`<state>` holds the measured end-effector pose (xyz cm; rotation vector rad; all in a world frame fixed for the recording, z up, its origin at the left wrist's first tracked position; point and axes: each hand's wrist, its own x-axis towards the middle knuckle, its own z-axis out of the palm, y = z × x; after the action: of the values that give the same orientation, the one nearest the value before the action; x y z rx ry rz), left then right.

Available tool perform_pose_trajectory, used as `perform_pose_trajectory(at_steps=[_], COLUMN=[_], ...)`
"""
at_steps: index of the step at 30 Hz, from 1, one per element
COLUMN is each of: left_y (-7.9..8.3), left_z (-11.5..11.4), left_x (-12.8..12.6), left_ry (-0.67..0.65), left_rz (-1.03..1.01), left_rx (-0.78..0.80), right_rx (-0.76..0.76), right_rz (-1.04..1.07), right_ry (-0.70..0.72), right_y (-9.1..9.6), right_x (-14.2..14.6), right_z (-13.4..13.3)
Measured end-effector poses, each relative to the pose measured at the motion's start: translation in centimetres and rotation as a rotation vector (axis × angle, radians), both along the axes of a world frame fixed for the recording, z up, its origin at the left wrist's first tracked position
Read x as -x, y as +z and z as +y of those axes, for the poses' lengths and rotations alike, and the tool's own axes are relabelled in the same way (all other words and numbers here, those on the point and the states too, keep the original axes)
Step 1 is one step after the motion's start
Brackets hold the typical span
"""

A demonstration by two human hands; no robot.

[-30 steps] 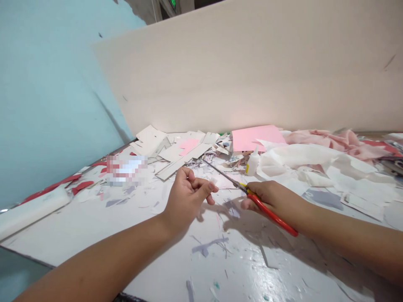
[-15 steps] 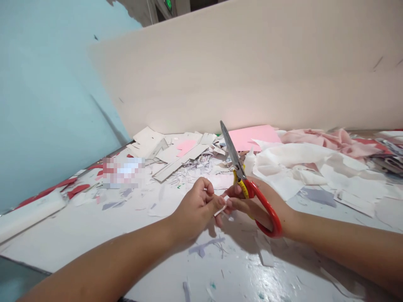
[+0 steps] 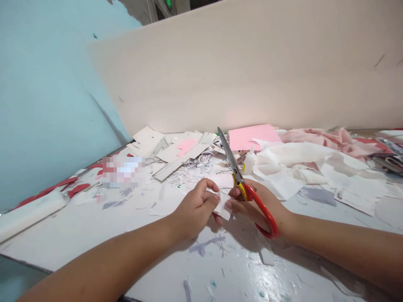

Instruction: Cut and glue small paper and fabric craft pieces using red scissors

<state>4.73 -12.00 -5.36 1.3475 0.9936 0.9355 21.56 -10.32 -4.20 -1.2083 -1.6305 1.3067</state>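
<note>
Faced a white worktop (image 3: 94, 228) littered with offcuts, with a pale board (image 3: 239, 71) standing along its far edge and a pale blue wall (image 3: 53, 96) off to the left. Ahead of the hands, a loose heap of white card strips (image 3: 179, 163) and paper shreds. Just past the blades, a pink card sheet (image 3: 253, 137) and, close beside them, an upright white glue bottle (image 3: 249, 161). Farther right, crumpled white tissue paper (image 3: 283, 161), pink cloth (image 3: 327, 140) and a stack of printed paper (image 3: 388, 153). Farther left, red paper cutouts (image 3: 75, 188), a white roll (image 3: 30, 216) and a pixelated patch (image 3: 123, 171), impossible to make out.

Pinched a small white paper scrap (image 3: 223, 205) in the left hand (image 3: 197, 207), thumb and fingers pressed together on it, above the worktop and between both hands. Ragged edges, slightly bent, no clear shape. Held the scissors (image 3: 241, 186) in the right hand (image 3: 261, 209), grip closed around the red handles, grey blades pressed together and pointing away, tips well clear of the scrap. Kept the right fingers (image 3: 231, 204) very near the scrap; could not tell whether they touched it.
</note>
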Motion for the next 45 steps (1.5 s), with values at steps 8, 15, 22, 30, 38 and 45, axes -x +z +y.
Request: perform_pose_trajectory(at_steps=[8, 15, 22, 30, 38, 45], left_y=[0.5, 0.2, 0.1, 0.9, 0.7, 0.1], left_z=[-0.1, -0.3, 0.4, 1.0, 1.3, 0.5], left_x=[0.1, -0.2, 0.2, 0.6, 0.7, 0.2], left_ry=[-0.055, -0.108, -0.003, -0.059, 0.049, -0.072], left_rz=[0.061, 0.082, -0.072, -0.067, -0.087, -0.071], left_rx=[-0.021, 0.017, 0.146, 0.223, 0.133, 0.182], right_rx=[0.071, 0.020, -0.015, -0.041, -0.066, -0.014], right_rz=[0.126, 0.052, 0.048, -0.023, 0.143, 0.052], right_ry=[0.003, -0.020, 0.010, -0.057, 0.101, 0.083], right_y=[-0.5, -1.5, -0.7, 0.4, -0.8, -0.2], right_x=[0.3, 0.1, -0.2, -0.4, -1.1, -0.7], right_z=[-0.2, -0.1, 0.5, 0.9, 1.8, 1.3])
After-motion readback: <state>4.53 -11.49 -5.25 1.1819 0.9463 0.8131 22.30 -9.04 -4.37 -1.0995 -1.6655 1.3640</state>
